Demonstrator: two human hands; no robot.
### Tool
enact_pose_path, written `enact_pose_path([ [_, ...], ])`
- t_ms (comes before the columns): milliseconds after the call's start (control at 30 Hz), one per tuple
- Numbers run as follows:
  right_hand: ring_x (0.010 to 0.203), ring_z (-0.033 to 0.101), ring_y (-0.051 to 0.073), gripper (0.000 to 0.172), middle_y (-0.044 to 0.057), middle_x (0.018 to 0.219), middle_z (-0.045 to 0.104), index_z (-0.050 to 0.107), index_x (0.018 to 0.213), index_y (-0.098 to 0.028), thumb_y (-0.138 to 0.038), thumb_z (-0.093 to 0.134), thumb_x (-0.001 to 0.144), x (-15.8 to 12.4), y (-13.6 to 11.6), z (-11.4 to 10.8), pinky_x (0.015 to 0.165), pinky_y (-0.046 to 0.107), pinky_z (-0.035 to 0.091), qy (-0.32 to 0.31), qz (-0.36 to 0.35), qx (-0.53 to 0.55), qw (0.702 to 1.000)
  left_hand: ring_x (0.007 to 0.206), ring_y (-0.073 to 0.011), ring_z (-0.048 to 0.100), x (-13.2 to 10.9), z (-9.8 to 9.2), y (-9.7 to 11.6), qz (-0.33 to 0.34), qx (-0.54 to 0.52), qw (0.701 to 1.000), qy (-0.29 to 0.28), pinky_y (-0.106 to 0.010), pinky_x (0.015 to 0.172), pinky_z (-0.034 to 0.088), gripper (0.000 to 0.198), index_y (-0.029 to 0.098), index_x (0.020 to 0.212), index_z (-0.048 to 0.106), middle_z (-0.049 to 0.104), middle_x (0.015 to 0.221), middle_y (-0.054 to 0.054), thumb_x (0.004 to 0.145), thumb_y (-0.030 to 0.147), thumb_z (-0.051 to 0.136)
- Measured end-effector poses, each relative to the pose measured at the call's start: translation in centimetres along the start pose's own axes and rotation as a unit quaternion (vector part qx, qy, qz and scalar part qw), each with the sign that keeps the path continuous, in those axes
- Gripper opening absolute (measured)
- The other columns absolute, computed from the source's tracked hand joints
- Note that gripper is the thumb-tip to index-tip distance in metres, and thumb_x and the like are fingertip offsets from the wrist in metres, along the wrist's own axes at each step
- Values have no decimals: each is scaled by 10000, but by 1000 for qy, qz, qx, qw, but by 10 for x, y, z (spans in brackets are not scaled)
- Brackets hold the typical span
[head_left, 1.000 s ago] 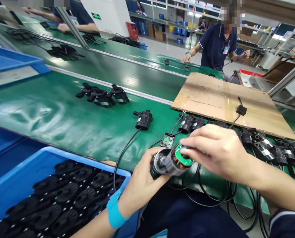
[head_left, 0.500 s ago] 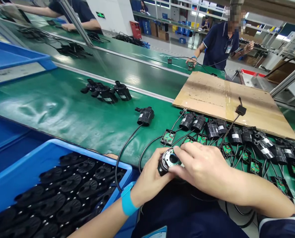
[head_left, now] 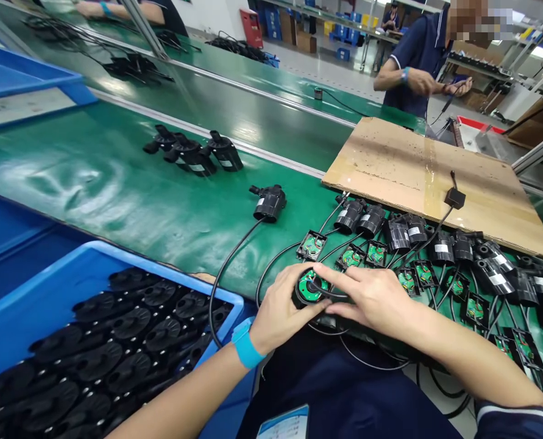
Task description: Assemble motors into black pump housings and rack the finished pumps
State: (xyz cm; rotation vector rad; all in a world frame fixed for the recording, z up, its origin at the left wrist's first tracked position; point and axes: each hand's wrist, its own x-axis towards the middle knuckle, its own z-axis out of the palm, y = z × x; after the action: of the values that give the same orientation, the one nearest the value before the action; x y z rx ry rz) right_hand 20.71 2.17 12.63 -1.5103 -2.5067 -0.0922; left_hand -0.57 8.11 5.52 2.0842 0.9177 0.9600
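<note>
At the near edge of the green conveyor belt (head_left: 116, 189) my left hand (head_left: 278, 311) is wrapped round a black pump body (head_left: 308, 289) whose open end shows a round green circuit board. My right hand (head_left: 367, 297) lies over the same pump, its index finger and thumb pressing on the board's rim and a thin black wire. Just beyond the hands lies a row of several black pumps (head_left: 436, 241) with cables and small green boards (head_left: 312, 245) in open black lids.
A blue bin (head_left: 92, 277) of black round caps sits at my lower left. One pump (head_left: 269, 202) lies alone mid-belt, three more (head_left: 193, 155) further left. A cardboard sheet (head_left: 426, 177) lies at the right. A person in a dark polo (head_left: 417, 55) works across the line.
The pump has been turned, so the green board now faces up where a metal opening showed. Both hands stayed on it; my view tilted down slightly.
</note>
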Motion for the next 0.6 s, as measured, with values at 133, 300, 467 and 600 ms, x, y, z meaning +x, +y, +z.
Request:
enact_pose_path([
  [133,747,614,172,298,35,857,715,693,1278,-257,-324,595,1004,-17,80,-14,748,307,466,142,95,-48,984,1128,-258,692,14,-38,25,24,-15,992,123,-453,1034,560,542,242,1250,617,712,1226,-67,782,408,835],
  [300,922,549,258,493,191,1033,681,730,772,-165,-523,482,1004,-32,195,-36,850,449,412,269,222,-110,931,1177,-246,670,38,-93,34,130,-42,927,349,-509,1074,557,486,336,1240,663,676,1249,1,788,328,840],
  [467,851,625,201,480,104,857,706,639,796,-177,-447,354,1072,-30,179,-35,835,358,450,364,266,-58,891,1140,-319,683,27,-96,-21,25,34,953,301,-581,1029,556,489,255,1210,650,706,1195,-72,794,474,788],
  [600,564,574,137,434,0,626,605,617,757,-194,-440,419,1055,-28,137,-27,602,258,419,364,240,-11,900,1075,-366,680,9,-100,-51,-57,195,971,126,-661,1068,456,538,195,1080,667,735,1073,-122,754,613,756],
])
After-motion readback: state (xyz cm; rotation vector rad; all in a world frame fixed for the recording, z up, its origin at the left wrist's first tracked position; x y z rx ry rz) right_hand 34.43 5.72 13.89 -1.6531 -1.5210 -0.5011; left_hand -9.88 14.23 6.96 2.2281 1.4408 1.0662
